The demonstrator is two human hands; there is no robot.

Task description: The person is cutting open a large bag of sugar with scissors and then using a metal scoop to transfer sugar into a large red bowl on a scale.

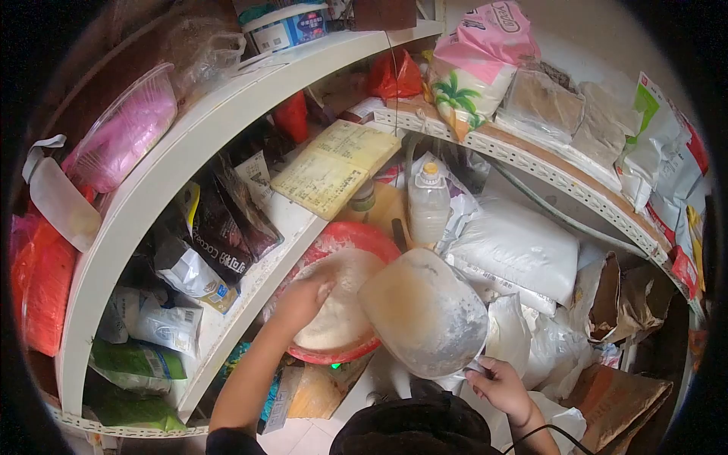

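Observation:
A red plastic basin [388, 241] holds white flour-like powder [341, 311]. Over the powder, my left hand [307, 292] has its fingers curled closed, and whatever may be in them is hidden. My right hand [497, 385] grips the lower right edge of a rounded metal pan [425, 315], where a short handle seems to be. The pan is tilted beside the basin, overlapping its right side in view. Pale powder dusts the pan's surface, with a tan patch on its upper left.
An open notebook [336, 168] lies on the shelf board above the basin. Behind the pan stand a clear jug [428, 201] with a yellow cap and a large white sack [516, 250]. Bagged goods line the left shelf [152, 189]. A pink bag [485, 57] sits on the upper right shelf.

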